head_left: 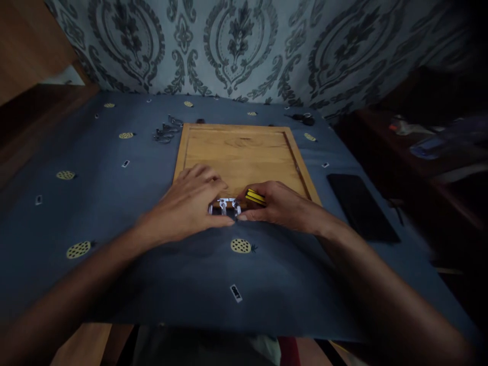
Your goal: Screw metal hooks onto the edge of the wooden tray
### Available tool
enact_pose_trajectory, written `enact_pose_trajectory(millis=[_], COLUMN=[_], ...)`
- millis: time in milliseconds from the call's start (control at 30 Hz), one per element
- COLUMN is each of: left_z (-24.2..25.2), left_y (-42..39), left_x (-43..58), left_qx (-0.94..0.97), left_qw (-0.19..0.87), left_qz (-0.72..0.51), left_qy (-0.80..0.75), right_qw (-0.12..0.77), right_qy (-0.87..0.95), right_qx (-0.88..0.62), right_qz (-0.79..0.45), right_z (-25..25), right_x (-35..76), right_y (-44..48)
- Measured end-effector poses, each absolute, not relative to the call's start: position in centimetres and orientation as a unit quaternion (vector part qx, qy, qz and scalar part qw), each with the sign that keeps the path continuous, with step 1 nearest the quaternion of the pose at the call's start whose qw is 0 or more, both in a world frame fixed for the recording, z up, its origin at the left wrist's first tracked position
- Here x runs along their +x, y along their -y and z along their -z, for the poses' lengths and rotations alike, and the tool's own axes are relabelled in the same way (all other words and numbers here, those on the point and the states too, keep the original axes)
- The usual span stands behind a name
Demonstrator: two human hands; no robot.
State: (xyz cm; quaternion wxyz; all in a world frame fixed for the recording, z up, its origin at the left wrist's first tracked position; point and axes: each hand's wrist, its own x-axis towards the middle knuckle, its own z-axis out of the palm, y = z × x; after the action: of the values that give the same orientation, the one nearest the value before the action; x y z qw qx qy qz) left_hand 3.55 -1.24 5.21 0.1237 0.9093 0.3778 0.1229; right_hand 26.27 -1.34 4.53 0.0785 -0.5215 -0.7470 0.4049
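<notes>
A shiny metal hinge (pixel 229 204) sits at the near edge of a wooden framed panel (pixel 244 152). My left hand (pixel 188 203) is closed around the hinge's left side, thumb along the near side and fingers over the panel. From the right, my right hand (pixel 276 206) grips a yellow-and-black handled tool (pixel 254 197); its working end is hidden. The thumb and fingertips of that hand are at the hinge's right end. The hinge's small details are too dim to make out.
Several metal hinges (pixel 165 131) lie beyond the panel's left corner. A black object, perhaps scissors (pixel 303 119), is at the back right. A flat black phone-like slab (pixel 362 207) lies right of the panel on the blue pineapple-print tablecloth (pixel 125 284). Patterned fabric (pixel 244 46) hangs behind.
</notes>
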Motion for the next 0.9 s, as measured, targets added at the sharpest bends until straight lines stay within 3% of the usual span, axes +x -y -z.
enact_pose_trajectory(millis=[267, 900], left_z=[-3.7, -3.0], left_y=[2.1, 2.2], left_x=[5.3, 5.7], left_qx=[0.921, 0.913], left_qw=[0.081, 0.100], left_qz=[-0.104, -0.120], left_qy=[-0.366, -0.377], right_qw=[0.096, 0.090], right_qy=[0.749, 0.745], right_qx=[-0.504, -0.511], right_qz=[-0.419, -0.419], right_z=[-4.4, -4.7], right_x=[26.4, 26.4], right_y=[1.2, 1.3])
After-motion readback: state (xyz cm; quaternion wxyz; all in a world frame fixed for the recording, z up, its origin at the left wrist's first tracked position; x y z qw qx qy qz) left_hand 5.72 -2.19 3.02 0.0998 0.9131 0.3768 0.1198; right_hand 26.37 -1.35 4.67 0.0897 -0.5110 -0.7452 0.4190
